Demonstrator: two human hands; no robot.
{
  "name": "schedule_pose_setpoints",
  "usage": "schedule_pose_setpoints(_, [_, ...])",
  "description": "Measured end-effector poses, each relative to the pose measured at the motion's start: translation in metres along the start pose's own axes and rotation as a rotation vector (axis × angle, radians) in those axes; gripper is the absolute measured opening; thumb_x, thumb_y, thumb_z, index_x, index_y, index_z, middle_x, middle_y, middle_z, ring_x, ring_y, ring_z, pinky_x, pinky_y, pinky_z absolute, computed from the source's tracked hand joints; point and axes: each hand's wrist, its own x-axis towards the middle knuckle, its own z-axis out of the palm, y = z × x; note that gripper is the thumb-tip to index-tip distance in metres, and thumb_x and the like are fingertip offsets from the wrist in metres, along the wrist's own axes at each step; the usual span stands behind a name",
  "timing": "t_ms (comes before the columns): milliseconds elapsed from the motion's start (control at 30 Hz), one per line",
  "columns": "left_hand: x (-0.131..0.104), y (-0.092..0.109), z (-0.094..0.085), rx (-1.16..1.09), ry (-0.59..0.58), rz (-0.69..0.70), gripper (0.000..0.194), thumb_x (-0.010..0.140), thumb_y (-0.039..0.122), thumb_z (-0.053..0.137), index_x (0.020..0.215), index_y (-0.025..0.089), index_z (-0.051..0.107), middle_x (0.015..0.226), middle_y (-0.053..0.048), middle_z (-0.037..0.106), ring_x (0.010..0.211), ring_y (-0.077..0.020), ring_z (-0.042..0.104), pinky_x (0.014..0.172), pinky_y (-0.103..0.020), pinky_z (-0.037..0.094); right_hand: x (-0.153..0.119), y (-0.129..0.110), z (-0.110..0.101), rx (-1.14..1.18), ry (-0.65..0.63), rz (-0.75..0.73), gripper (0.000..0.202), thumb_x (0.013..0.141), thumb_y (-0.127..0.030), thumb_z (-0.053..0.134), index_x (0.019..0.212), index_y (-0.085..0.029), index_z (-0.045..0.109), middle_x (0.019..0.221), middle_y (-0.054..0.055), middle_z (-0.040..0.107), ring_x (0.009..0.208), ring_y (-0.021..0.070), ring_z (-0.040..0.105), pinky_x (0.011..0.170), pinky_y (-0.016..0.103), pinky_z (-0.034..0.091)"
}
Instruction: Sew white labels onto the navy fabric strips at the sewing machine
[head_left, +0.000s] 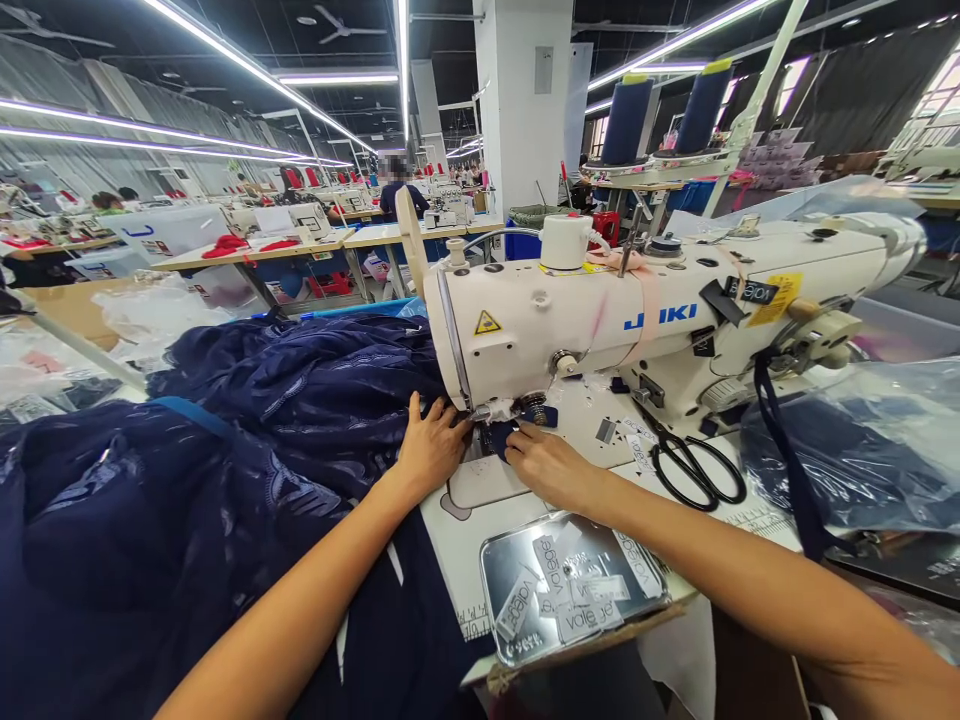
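Note:
At the needle end of a white sewing machine (540,310), my left hand (433,447) rests palm down on a heap of navy garments (300,380). Its fingers are apart and reach toward the presser foot; the thumb is hidden. Close by on the right, my right hand (551,465) has its fingers closed on a small navy fabric piece (504,438) beside the foot. The needle tip cannot be made out. Below my right forearm, a metal tin lid (517,560) carries several white printed labels (589,620). Black-handled scissors (697,470) lie right of that hand.
Navy cloth in clear plastic (855,440) lies at the right, with a dark strap (795,460) hanging before it. Two navy thread cones (626,120) stand behind the machine. Farther back are work tables (375,236) and a person (401,195).

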Motion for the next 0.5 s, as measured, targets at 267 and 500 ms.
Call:
schedule_pose_setpoints(267, [0.008,-0.003,0.006,-0.031,-0.049,-0.027,0.027,0.075,0.014,0.045,0.093,0.021,0.064,0.089,-0.011,0.064,0.099,-0.0314,0.050,0.091,-0.062,0.025,0.004,-0.010,-0.002,-0.032,-0.018,0.046,0.021,0.076,0.001,0.044,0.087,-0.006,0.061,0.089,0.013,0.058,0.088,0.0232,0.051,0.073,0.031,0.045])
schedule_pose_setpoints(500, [0.012,-0.007,0.014,-0.023,-0.028,-0.029,0.025,0.075,0.014,0.045,0.092,0.018,0.064,0.094,-0.013,0.063,0.100,-0.0321,0.050,0.092,-0.062,0.024,0.009,-0.011,0.004,-0.056,0.031,0.050,0.018,0.078,-0.001,0.044,0.083,-0.007,0.061,0.086,0.013,0.058,0.085,0.0225,0.052,0.073,0.032,0.045])
